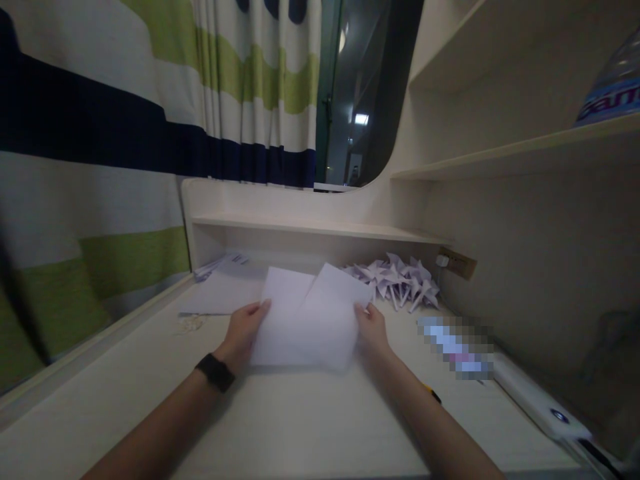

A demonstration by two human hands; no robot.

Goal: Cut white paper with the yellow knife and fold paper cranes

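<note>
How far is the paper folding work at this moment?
Done: a pile of folded paper shapes lies at the back of the desk. In hand: the left hand and right hand hold a white sheet by its two sides, apparently folded once. Left: flat sheets wait behind the left hand.

I note two bare forearms, no sleeves visible. The left hand [243, 331] carries a black wristband [215, 372], smartwatch-like, at the wrist. The right hand [373, 327] wears nothing.
</note>
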